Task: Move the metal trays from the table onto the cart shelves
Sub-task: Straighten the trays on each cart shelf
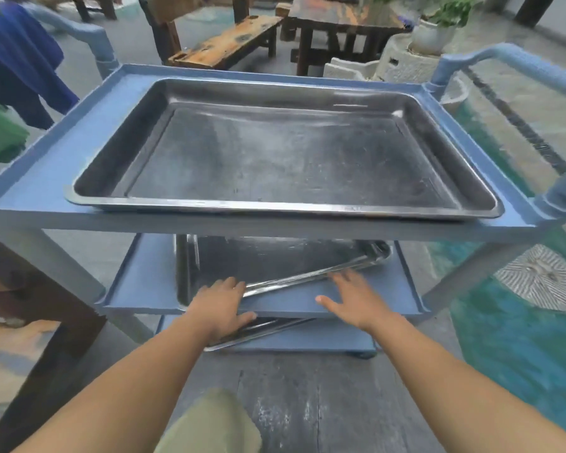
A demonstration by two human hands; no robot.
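Observation:
A blue three-shelf cart stands in front of me. One large metal tray lies flat on its top shelf. A second metal tray sits skewed on the middle shelf, its near edge running diagonally. The corner of a third tray shows on the bottom shelf. My left hand rests flat at the near left corner of the middle tray, fingers spread. Beside the tray's diagonal rim, my right hand hovers open over the middle shelf; touch is unclear.
A dark wooden table leg stands at the left next to the cart. Behind the cart are a wooden bench, a dark table and a potted plant. Blue and green clothing hangs at far left.

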